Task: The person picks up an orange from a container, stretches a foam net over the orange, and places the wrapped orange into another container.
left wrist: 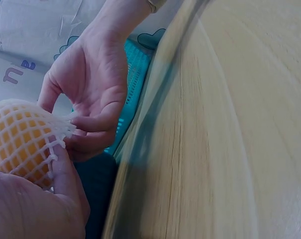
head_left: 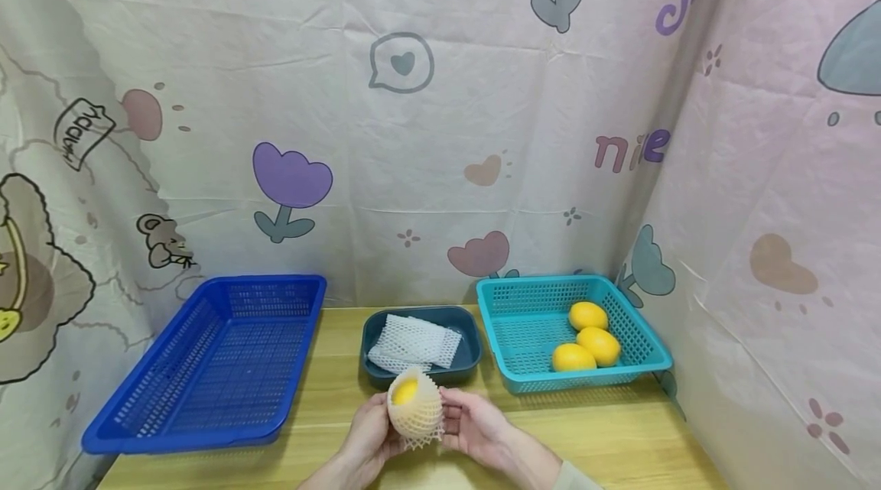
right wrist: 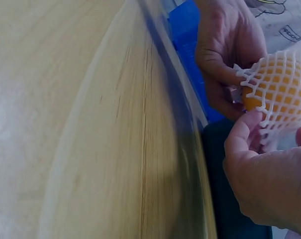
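A yellow oval fruit (head_left: 405,392) sits inside a white foam net sleeve (head_left: 421,418), its top showing through the sleeve's opening in the head view. My left hand (head_left: 369,431) grips the sleeved fruit from the left. On the other side my right hand (head_left: 482,427) pinches the sleeve's edge. Both wrist views show the frayed end of the netting (right wrist: 269,107) between the fingers of the two hands. Behind them, a dark blue-green tray (head_left: 473,345) holds several flat white foam net sleeves (head_left: 413,341).
A large blue basket (head_left: 186,440) stands at the left. To the right, a teal basket (head_left: 516,383) contains three yellow fruits (head_left: 597,345). Everything stands on a wooden table (head_left: 323,398), with a printed curtain (head_left: 413,146) behind and at both sides.
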`<state>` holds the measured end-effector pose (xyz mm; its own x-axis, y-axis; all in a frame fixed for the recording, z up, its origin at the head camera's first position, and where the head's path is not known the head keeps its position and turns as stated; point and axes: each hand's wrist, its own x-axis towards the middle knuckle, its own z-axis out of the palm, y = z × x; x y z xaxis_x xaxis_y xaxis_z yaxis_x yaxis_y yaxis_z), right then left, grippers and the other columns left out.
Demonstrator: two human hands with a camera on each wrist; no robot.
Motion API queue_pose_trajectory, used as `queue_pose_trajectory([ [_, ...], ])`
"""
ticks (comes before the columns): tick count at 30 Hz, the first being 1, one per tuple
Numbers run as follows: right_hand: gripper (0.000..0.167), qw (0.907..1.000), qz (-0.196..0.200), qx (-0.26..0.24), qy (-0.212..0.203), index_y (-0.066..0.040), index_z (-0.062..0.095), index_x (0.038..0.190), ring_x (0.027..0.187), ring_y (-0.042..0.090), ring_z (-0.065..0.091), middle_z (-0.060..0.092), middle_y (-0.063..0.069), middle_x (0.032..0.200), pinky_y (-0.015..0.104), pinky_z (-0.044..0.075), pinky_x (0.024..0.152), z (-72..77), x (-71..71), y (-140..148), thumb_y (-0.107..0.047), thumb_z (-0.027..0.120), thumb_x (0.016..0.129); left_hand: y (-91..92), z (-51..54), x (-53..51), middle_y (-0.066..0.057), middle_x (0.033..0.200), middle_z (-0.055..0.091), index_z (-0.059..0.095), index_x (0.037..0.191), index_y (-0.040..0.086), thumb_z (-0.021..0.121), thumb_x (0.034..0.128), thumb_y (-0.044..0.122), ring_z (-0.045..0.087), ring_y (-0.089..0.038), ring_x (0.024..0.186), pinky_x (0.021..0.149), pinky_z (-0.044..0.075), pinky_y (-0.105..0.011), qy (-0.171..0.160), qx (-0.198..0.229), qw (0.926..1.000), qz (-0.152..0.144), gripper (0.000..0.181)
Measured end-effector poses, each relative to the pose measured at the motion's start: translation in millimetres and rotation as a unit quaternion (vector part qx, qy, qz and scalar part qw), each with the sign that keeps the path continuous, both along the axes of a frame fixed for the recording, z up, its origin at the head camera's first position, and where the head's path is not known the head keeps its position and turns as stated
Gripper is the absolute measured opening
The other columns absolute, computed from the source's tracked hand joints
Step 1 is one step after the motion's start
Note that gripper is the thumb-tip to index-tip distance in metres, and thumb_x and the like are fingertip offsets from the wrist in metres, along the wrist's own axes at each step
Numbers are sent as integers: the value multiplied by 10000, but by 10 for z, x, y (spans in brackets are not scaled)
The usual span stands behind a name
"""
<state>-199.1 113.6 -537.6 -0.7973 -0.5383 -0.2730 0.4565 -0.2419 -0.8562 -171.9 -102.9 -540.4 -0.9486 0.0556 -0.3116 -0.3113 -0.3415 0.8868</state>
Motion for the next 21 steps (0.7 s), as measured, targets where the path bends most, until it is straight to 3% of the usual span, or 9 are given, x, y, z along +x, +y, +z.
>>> queue_pose_trajectory([
  [5, 121, 9996, -153, -216, 80, -208, 728, 1062, 987, 72, 770, 838, -70, 1035, 295, 638, 953, -11, 3, -10, -198, 622, 1120, 0, 15, 9, 39, 802, 781, 644, 1191, 125, 472, 1174, 175, 751, -78, 766, 674, 625, -301, 59, 234, 9997, -87, 180],
  [15, 100, 9987, -343, -381, 73, -158, 678, 1072, 997, 110, 823, 840, -12, 1041, 295, 680, 951, -15, 12, -51, -118, 607, 1131, -23, 36, -2, 38, 950, 801, 636, 1306, 86, 438, 1197, 209, 780, -62, 896, 776, 680, -289, -4, 624, 9980, -70, 258],
  [21, 105, 9985, -479, -279, 47, -150, 677, 1097, 975, 109, 819, 841, -4, 1031, 288, 681, 923, -8, 29, -65, -116, 586, 1136, -19, 25, -9, 47, 867, 752, 624, 1218, 121, 480, 1166, 171, 726, -65, 823, 737, 631, -290, 31, 331, 9994, -34, 161],
])
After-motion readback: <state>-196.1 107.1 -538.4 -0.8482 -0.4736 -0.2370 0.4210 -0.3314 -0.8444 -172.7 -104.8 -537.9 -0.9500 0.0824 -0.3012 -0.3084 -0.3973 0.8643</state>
